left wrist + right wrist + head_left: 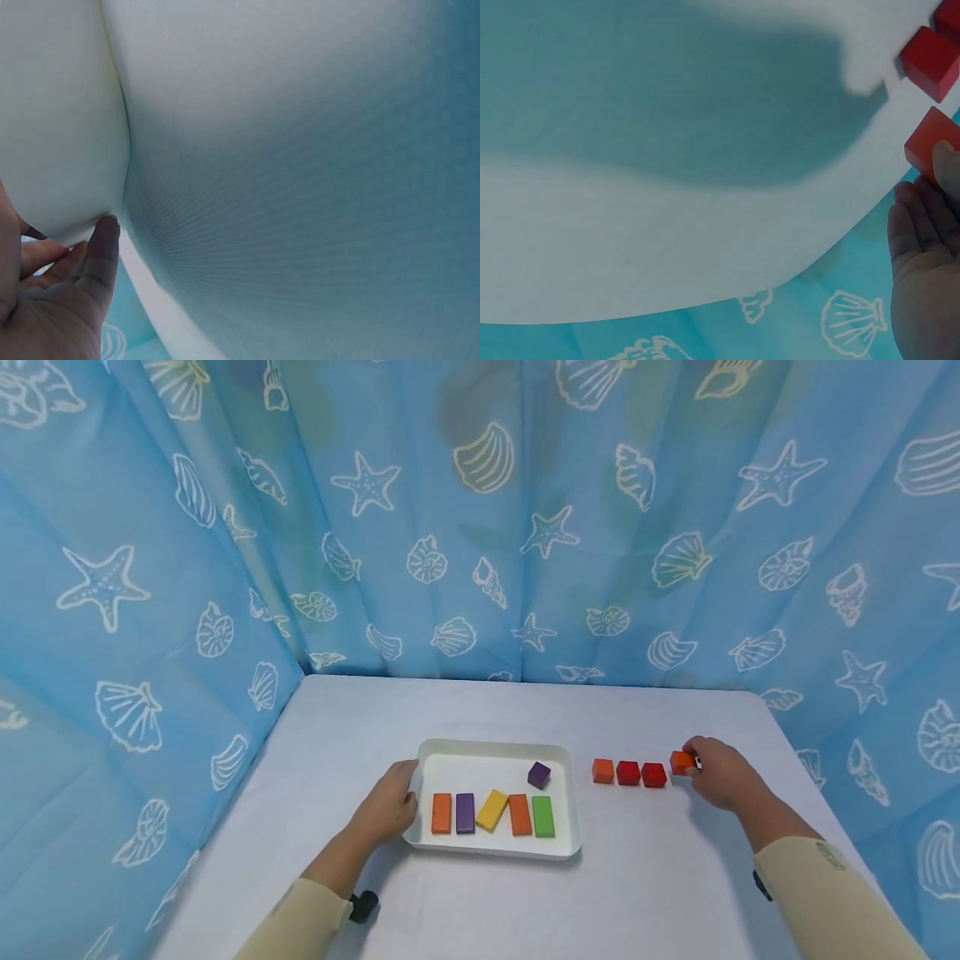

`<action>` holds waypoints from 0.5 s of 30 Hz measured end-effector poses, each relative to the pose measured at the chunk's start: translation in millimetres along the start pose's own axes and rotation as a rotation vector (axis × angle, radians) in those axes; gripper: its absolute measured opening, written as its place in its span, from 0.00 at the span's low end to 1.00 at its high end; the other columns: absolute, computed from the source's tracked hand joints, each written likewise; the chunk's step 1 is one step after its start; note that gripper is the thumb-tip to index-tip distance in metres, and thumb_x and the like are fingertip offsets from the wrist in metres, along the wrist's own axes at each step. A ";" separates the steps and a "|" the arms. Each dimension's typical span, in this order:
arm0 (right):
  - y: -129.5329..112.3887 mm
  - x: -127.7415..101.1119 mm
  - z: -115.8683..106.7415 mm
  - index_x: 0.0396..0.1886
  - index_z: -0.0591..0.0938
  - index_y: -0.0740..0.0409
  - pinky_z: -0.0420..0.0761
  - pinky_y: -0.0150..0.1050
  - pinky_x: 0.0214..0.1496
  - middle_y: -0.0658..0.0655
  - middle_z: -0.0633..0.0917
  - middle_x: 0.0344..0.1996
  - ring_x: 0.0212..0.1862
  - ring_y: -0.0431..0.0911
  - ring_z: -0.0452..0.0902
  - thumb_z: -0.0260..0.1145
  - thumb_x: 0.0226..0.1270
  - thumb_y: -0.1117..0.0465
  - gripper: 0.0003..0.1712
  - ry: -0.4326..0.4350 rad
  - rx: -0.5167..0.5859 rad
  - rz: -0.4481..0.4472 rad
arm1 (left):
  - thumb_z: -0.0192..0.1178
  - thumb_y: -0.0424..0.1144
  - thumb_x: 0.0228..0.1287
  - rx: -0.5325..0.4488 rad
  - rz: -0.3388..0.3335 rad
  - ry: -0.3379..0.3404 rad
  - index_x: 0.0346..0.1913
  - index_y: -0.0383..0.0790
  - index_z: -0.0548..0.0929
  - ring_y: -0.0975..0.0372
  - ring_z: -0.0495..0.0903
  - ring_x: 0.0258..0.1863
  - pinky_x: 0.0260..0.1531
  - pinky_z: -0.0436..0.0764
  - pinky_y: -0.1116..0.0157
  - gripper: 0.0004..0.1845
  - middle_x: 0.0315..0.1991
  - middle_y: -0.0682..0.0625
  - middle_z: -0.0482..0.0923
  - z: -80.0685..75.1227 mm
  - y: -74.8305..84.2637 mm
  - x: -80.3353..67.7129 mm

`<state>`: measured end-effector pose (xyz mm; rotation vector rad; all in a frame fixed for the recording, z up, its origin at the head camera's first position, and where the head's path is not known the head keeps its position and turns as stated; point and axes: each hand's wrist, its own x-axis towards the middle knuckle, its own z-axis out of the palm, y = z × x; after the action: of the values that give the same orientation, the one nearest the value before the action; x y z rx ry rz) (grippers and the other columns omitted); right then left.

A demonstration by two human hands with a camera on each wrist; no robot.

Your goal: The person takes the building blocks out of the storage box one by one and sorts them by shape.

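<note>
— Pinching an orange cube at the right end of a short row, right hand with fingers curled close round it, near the table's right edge.

— Confirmed from the right wrist view: fingertips pressed against the cube's side, palm turned toward the table, the next red cube just beside.

— And the left hand?

— Resting against the left rim of a white tray, fingers relaxed and fairly straight, thumb touching the tray wall in the left wrist view. Gripping nothing.

— Moving outward along the row?

— Four cubes in a line right of the tray, roughly midway between the table's front and back edges: an orange one nearest the tray, then a red one, then another red, then the pinched orange cube. Close together; whether touching, cannot tell.

— Inside the tray?

— Five flat blocks lined up along the tray's front edge: orange, purple, yellow lying tilted, orange, green. Also a small purple cube toward the tray's back right corner, apart from the blocks.

— Surroundings?

— Pale table covering, beige sleeves on both forearms, blue curtain printed with white shells and starfish hung round the left, back and right edges.
</note>
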<state>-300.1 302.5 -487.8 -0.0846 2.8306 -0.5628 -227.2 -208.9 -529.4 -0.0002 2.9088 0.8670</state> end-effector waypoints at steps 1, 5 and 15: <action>1.6 -0.8 2.3 0.64 0.73 0.76 0.86 0.65 0.57 0.77 0.78 0.55 0.56 0.71 0.74 0.76 0.63 0.72 0.33 -0.005 0.002 0.004 | 0.55 0.30 0.79 0.002 -0.003 -0.001 0.80 0.31 0.65 0.44 0.65 0.78 0.76 0.67 0.44 0.31 0.79 0.38 0.65 0.8 -0.7 -0.7; 4.1 -3.0 10.9 0.63 0.74 0.76 0.84 0.67 0.60 0.76 0.79 0.54 0.56 0.71 0.74 0.74 0.64 0.73 0.30 -0.012 0.002 -0.006 | 0.56 0.30 0.78 0.011 0.005 0.011 0.80 0.30 0.66 0.44 0.66 0.78 0.75 0.68 0.44 0.30 0.78 0.38 0.66 2.4 -1.8 -3.8; 6.2 -3.3 17.3 0.63 0.75 0.76 0.83 0.67 0.61 0.75 0.80 0.54 0.56 0.70 0.75 0.74 0.68 0.71 0.28 -0.014 -0.027 -0.017 | 0.55 0.30 0.79 0.008 0.018 -0.004 0.80 0.29 0.65 0.44 0.65 0.78 0.76 0.67 0.44 0.30 0.78 0.36 0.65 -2.5 4.2 -3.0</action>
<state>-292.5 302.3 -504.8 -0.1179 2.8265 -0.5257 -224.7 -206.8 -524.8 0.0291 2.9127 0.8569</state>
